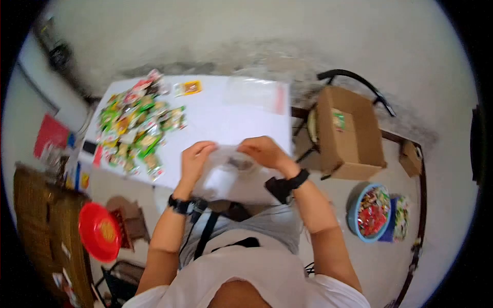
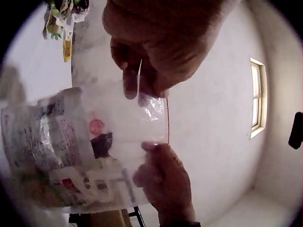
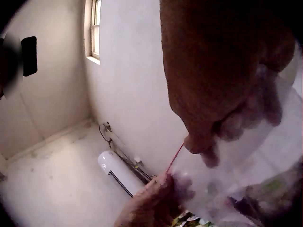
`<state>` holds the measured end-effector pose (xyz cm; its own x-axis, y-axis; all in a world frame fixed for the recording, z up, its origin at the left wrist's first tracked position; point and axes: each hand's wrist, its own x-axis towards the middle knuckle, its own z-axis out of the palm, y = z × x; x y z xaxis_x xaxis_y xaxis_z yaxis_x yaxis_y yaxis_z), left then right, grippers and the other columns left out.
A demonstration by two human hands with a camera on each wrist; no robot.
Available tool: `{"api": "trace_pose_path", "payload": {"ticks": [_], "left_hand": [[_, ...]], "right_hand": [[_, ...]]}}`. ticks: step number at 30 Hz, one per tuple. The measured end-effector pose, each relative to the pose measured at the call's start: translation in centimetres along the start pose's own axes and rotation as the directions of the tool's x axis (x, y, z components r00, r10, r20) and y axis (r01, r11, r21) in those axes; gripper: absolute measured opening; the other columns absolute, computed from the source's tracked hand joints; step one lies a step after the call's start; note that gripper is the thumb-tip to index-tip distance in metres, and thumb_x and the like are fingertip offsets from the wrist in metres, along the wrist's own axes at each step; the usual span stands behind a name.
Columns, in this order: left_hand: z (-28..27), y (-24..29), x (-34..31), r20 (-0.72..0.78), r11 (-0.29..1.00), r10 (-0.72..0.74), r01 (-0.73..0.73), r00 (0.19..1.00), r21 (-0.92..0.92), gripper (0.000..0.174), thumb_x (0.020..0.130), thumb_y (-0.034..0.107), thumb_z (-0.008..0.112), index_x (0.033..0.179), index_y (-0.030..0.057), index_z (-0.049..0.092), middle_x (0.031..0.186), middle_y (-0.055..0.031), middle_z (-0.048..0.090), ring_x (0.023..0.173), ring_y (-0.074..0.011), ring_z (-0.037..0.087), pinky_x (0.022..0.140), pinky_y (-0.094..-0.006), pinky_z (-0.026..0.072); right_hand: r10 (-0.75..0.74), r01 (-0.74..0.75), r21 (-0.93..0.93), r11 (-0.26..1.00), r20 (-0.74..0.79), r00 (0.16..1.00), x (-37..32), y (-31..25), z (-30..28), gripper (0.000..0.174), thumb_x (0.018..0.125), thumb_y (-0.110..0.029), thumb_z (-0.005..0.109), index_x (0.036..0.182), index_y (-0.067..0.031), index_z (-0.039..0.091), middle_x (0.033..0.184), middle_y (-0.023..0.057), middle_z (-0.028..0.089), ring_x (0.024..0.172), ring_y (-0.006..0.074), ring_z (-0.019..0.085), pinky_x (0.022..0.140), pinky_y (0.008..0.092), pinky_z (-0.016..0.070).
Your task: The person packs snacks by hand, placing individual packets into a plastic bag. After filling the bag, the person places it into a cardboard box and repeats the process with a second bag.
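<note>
Close in front of the body, a clear plastic zip bag [image 1: 218,177] is held up by its top edge. My left hand [image 1: 195,160] pinches that edge at one side, fingers and thumb together. At the other side my right hand [image 1: 266,152] pinches the same edge. A thin red zip line [image 2: 167,120] runs along the bag's mouth between the two hands in the left wrist view. Printed packets [image 2: 42,135] show through the film in the lower part of the bag. The hands cover the ends of the zip line.
Small snack packets [image 1: 138,128] lie heaped on the white table's [image 1: 210,118] left side, beside a yellow packet [image 1: 191,88]. Flat clear bags [image 1: 251,95] lie at the back right. Right of the table are a cardboard box [image 1: 354,138] and a blue basin [image 1: 354,220] of packets.
</note>
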<state>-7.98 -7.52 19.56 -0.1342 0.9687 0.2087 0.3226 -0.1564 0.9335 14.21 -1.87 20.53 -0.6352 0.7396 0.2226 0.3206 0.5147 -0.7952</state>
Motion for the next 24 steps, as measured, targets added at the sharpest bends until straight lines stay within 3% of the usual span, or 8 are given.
{"api": "trace_pose_path", "payload": {"ticks": [3, 5, 8, 12, 16, 19, 22, 24], "left_hand": [[0.5, -0.5, 0.2, -0.053, 0.997, -0.035, 0.032, 0.998, -0.064, 0.016, 0.088, 0.008, 0.056, 0.093, -0.0034, 0.066, 0.085, -0.0086, 0.068, 0.081, -0.0136, 0.062, 0.076, -0.0245, 0.0482], [1.3, -1.9, -0.3, -0.050, 0.979, -0.059, 0.048, 0.997, -0.197, 0.016, 0.090, 0.008, 0.054, 0.094, -0.0036, 0.065, 0.086, -0.0085, 0.067, 0.081, -0.0133, 0.061, 0.077, -0.0252, 0.0479], [2.4, -5.0, -1.4, -0.016, 0.951, -0.112, 0.102, 0.994, -0.291, 0.017, 0.091, 0.008, 0.052, 0.096, -0.0034, 0.063, 0.088, -0.0084, 0.066, 0.083, -0.0133, 0.061, 0.079, -0.0256, 0.0476], [3.9, -8.2, -3.6, 0.077, 0.968, -0.138, 0.151, 0.987, -0.203, 0.017, 0.091, 0.008, 0.052, 0.099, -0.0028, 0.063, 0.094, -0.0079, 0.066, 0.087, -0.0129, 0.060, 0.081, -0.0257, 0.0470], [5.1, -10.7, -5.1, 0.065, 0.980, -0.170, 0.176, 0.983, -0.095, 0.018, 0.090, 0.010, 0.054, 0.102, -0.0002, 0.063, 0.097, -0.0069, 0.066, 0.088, -0.0127, 0.059, 0.081, -0.0260, 0.0464], [5.9, -13.9, -6.1, 0.052, 0.979, -0.202, 0.201, 0.978, 0.022, 0.019, 0.088, 0.013, 0.057, 0.101, 0.0017, 0.064, 0.096, -0.0075, 0.065, 0.087, -0.0138, 0.059, 0.079, -0.0274, 0.0468], [6.7, -15.6, -6.8, 0.063, 0.995, -0.056, 0.051, 0.996, 0.091, 0.017, 0.086, 0.007, 0.054, 0.098, 0.0025, 0.064, 0.093, -0.0105, 0.064, 0.088, -0.0206, 0.060, 0.079, -0.0306, 0.0470], [6.6, -14.1, -6.7, 0.067, 0.989, -0.019, 0.009, 0.998, 0.151, 0.015, 0.085, 0.006, 0.054, 0.096, 0.0022, 0.064, 0.093, -0.0110, 0.064, 0.088, -0.0214, 0.060, 0.080, -0.0312, 0.0468]], "right_hand": [[0.041, -0.042, -0.053, 0.998, -0.022, 0.999, -1.1, -1.9, -3.2, 0.021, 0.089, -0.023, 0.055, 0.088, -0.0043, 0.064, 0.078, 0.0130, 0.064, 0.067, 0.0234, 0.059, 0.066, 0.0310, 0.0474], [0.143, -0.141, 0.070, 0.987, -0.025, 0.989, -1.9, -2.5, -5.2, 0.021, 0.092, -0.021, 0.054, 0.094, -0.0035, 0.066, 0.080, 0.0074, 0.067, 0.072, 0.0132, 0.059, 0.067, 0.0296, 0.0471], [0.141, -0.133, 0.052, 0.990, -0.217, 0.966, -4.2, -1.9, -10.0, 0.024, 0.092, -0.023, 0.054, 0.093, -0.0047, 0.068, 0.083, 0.0030, 0.066, 0.075, 0.0081, 0.056, 0.068, 0.0248, 0.0459], [0.395, -0.406, 0.072, 0.911, -0.440, 0.807, -8.0, -4.4, -19.7, 0.024, 0.089, -0.031, 0.057, 0.092, -0.0112, 0.070, 0.078, -0.0058, 0.062, 0.061, 0.0013, 0.045, 0.050, 0.0196, 0.0361], [0.420, -0.460, 0.106, 0.882, -0.620, 0.662, -11.0, -3.2, -27.8, 0.027, 0.089, -0.032, 0.056, 0.089, -0.0089, 0.070, 0.070, -0.0066, 0.060, 0.058, 0.0022, 0.044, 0.052, 0.0196, 0.0359], [0.362, -0.558, -0.079, 0.826, -0.685, 0.633, -12.5, 0.7, -31.8, 0.031, 0.087, -0.032, 0.057, 0.090, -0.0032, 0.069, 0.073, 0.0031, 0.065, 0.069, 0.0118, 0.056, 0.062, 0.0297, 0.0444], [0.277, -0.660, -0.312, 0.683, -0.726, 0.630, -14.3, 7.4, -33.3, 0.031, 0.087, -0.030, 0.055, 0.087, -0.0010, 0.067, 0.074, 0.0126, 0.065, 0.071, 0.0242, 0.062, 0.065, 0.0373, 0.0461], [0.235, -0.777, -0.471, 0.417, -0.770, 0.593, -15.8, 12.2, -32.8, 0.031, 0.088, -0.028, 0.051, 0.082, -0.0007, 0.065, 0.081, 0.0205, 0.064, 0.080, 0.0369, 0.061, 0.071, 0.0442, 0.0468]]}}
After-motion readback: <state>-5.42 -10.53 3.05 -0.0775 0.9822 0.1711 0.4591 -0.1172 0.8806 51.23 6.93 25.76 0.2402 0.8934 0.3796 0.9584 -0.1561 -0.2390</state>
